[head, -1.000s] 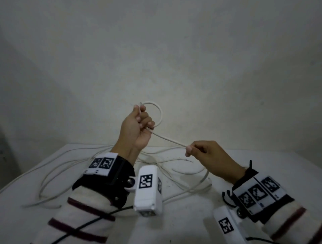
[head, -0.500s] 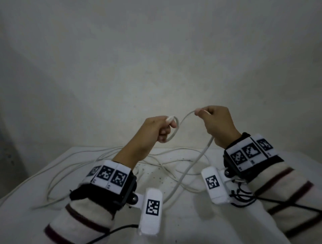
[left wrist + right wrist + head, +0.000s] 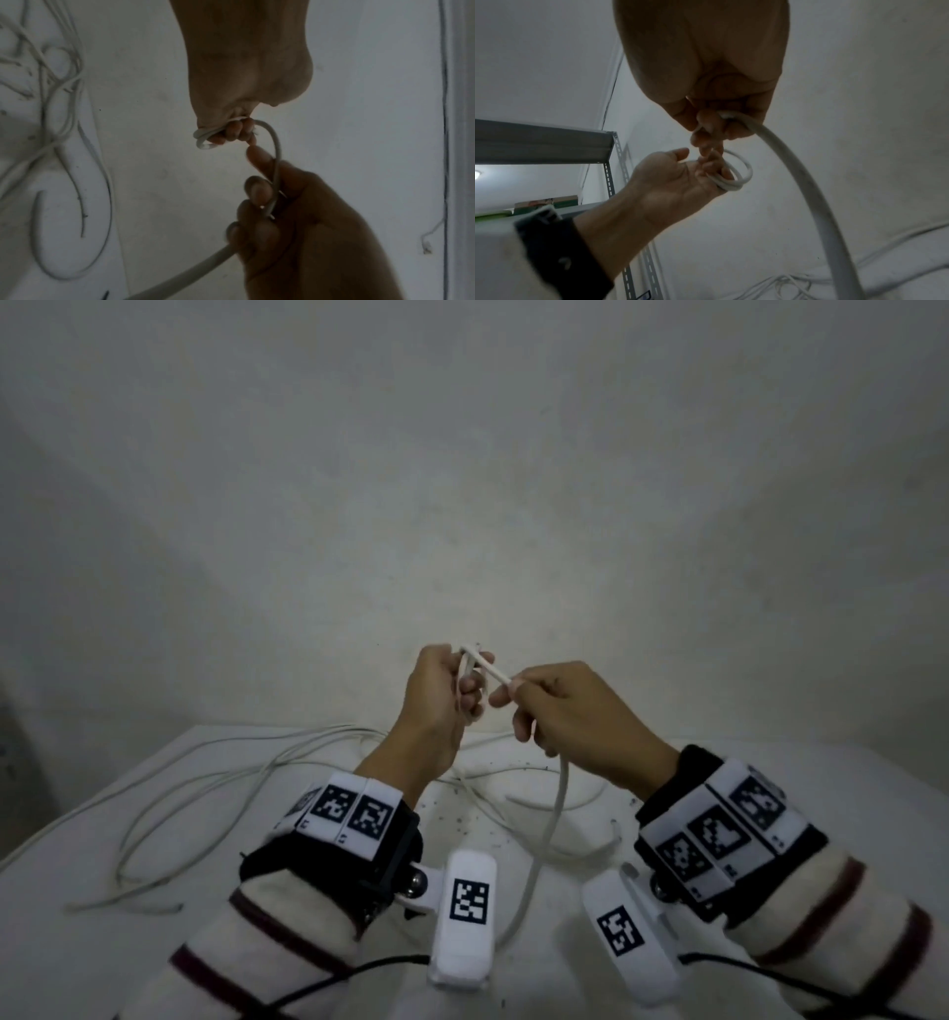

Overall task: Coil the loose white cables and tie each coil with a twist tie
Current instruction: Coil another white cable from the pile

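Fingers [image 3: 475,683] of left hand [image 3: 436,706] curled round small coil [image 3: 470,662] of white cable [image 3: 552,814], raised above table [image 3: 77,942]. Right hand [image 3: 575,716] just beside coil, pinching cable; cable drops from it to table. Loose cables [image 3: 205,788] on table left of coil.

Left wrist: coil [image 3: 203,138] bunched in fist [image 3: 231,130]; right fingers [image 3: 259,188] closed on cable [image 3: 276,146].

Right wrist: coil [image 3: 736,174] looped over left fingers [image 3: 716,166]; right hand [image 3: 718,121] grips cable [image 3: 808,182].

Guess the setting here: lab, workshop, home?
Probably a storeroom or utility corner, though that's uncertain: bare plaster wall, slotted metal shelving with boxes, and a white tabletop strewn with loose white cables.
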